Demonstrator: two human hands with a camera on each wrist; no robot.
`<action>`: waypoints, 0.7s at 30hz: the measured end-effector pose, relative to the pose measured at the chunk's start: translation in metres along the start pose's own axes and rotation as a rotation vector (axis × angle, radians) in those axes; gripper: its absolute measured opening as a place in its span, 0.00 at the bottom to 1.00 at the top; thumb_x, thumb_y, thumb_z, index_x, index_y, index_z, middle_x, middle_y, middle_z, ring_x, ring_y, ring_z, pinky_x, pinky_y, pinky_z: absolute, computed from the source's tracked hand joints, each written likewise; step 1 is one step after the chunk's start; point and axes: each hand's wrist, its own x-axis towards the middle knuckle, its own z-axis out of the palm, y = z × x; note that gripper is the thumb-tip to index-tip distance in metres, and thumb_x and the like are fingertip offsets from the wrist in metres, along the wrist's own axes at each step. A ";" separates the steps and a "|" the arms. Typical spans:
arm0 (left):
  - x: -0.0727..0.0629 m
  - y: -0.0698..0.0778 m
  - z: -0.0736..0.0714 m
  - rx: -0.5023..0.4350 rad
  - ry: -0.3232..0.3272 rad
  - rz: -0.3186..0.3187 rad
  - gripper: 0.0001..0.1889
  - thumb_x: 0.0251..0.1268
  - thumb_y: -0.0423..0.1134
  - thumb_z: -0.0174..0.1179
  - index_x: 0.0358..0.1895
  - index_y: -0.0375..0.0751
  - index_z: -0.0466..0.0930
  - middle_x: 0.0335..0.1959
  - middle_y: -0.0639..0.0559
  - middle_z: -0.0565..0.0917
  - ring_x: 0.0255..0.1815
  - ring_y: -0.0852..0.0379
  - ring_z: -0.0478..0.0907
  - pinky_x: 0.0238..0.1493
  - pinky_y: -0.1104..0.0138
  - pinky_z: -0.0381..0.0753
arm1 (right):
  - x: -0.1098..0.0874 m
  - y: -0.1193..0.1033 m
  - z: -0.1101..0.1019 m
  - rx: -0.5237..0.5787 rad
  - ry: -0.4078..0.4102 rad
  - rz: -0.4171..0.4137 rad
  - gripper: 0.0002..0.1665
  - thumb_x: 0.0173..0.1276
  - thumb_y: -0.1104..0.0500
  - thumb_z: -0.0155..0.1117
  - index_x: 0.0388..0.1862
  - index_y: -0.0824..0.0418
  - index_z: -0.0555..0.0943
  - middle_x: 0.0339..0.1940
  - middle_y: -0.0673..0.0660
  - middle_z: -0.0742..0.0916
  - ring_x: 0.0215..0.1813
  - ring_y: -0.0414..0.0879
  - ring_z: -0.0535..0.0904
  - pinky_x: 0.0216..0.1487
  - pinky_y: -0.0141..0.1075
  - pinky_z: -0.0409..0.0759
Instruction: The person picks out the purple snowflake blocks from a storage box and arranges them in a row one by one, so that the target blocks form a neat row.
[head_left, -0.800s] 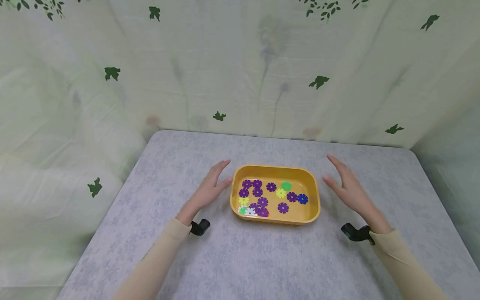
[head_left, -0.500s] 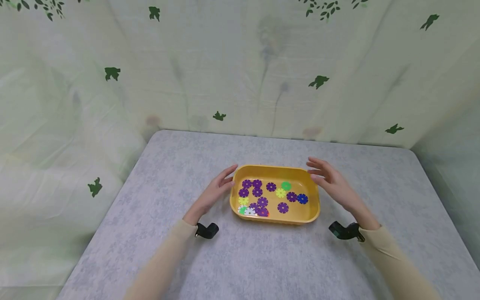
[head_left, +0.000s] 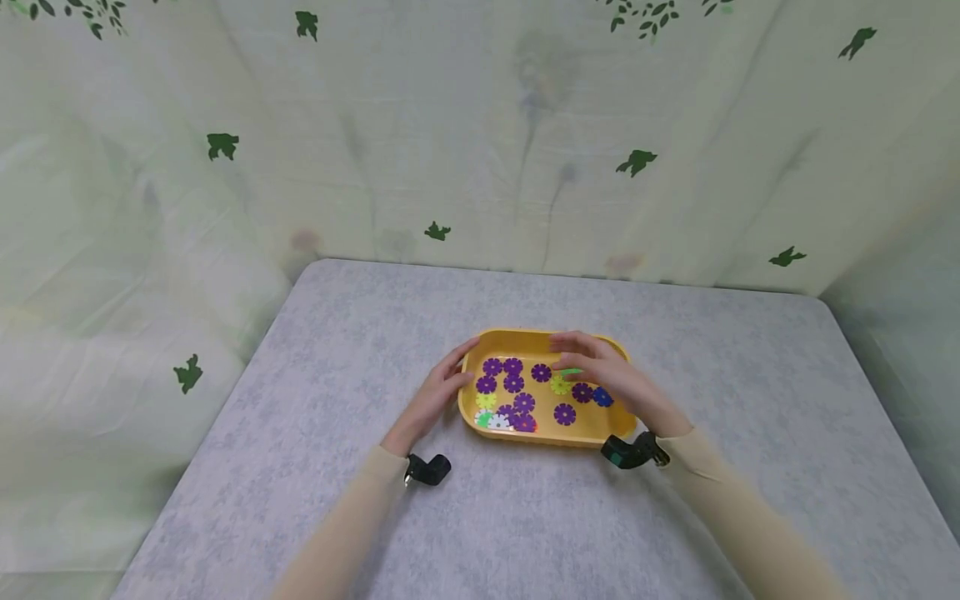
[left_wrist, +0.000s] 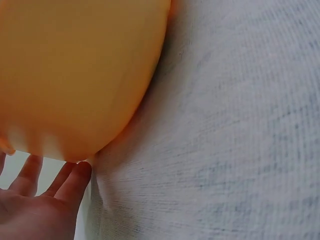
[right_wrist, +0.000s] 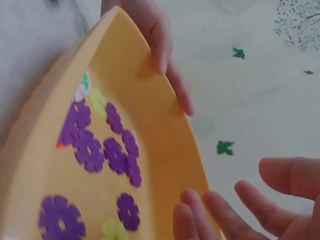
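A yellow plastic tray (head_left: 555, 437) stands on the table with several flower-shaped plastic discs in it. Most discs are purple, such as one purple disc (head_left: 565, 414); a yellow disc (head_left: 560, 385), a blue disc (head_left: 602, 397) and a white disc (head_left: 498, 422) lie among them. At the tray's left end, my left hand (head_left: 433, 402) touches the rim with extended fingers; in the left wrist view its fingertips (left_wrist: 82, 170) meet the outer wall. My right hand (head_left: 611, 375) hovers over the tray's right part, fingers spread and holding nothing, partly hiding a green disc (head_left: 572, 372).
A grey mottled cloth covers the table (head_left: 390, 308). Behind it hangs a pale curtain (head_left: 480, 150) with leaf prints. Each wrist wears a black camera, the left camera (head_left: 429, 470) and the right camera (head_left: 632, 451), the latter close by the tray's front right corner.
My right hand has moved left from beside the tray to above its right part. My left hand has come rightward to the tray's left rim. The discs look unmoved.
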 end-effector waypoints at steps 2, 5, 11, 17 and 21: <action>0.000 0.000 0.001 -0.004 0.004 0.000 0.27 0.74 0.32 0.47 0.72 0.58 0.61 0.74 0.59 0.57 0.72 0.52 0.56 0.68 0.58 0.62 | 0.005 0.001 0.005 0.022 -0.017 0.025 0.32 0.75 0.53 0.53 0.70 0.69 0.61 0.68 0.69 0.68 0.62 0.64 0.70 0.62 0.56 0.69; 0.000 -0.001 0.001 -0.008 0.009 -0.002 0.27 0.73 0.33 0.47 0.72 0.58 0.61 0.74 0.59 0.57 0.72 0.52 0.55 0.68 0.57 0.61 | 0.012 0.001 0.011 0.047 -0.046 0.050 0.29 0.76 0.57 0.49 0.70 0.70 0.61 0.68 0.71 0.67 0.62 0.66 0.70 0.63 0.55 0.68; 0.000 0.000 0.001 -0.032 -0.006 -0.017 0.27 0.74 0.33 0.46 0.73 0.56 0.59 0.75 0.56 0.54 0.73 0.51 0.53 0.69 0.55 0.59 | 0.025 0.002 0.019 0.091 -0.079 0.110 0.27 0.77 0.59 0.46 0.70 0.71 0.61 0.67 0.72 0.68 0.61 0.66 0.71 0.62 0.54 0.70; -0.006 0.016 0.003 -0.058 -0.050 -0.020 0.28 0.75 0.30 0.43 0.75 0.47 0.53 0.77 0.50 0.49 0.75 0.48 0.49 0.70 0.56 0.56 | 0.038 0.003 0.029 0.107 -0.088 0.192 0.26 0.77 0.60 0.44 0.70 0.71 0.61 0.67 0.72 0.68 0.59 0.65 0.74 0.60 0.51 0.73; -0.008 0.019 0.003 -0.060 -0.061 -0.013 0.28 0.75 0.30 0.43 0.76 0.44 0.52 0.77 0.49 0.48 0.75 0.48 0.46 0.70 0.55 0.54 | 0.045 0.003 0.033 0.115 -0.063 0.254 0.25 0.77 0.61 0.45 0.70 0.68 0.63 0.67 0.70 0.69 0.56 0.63 0.77 0.57 0.49 0.76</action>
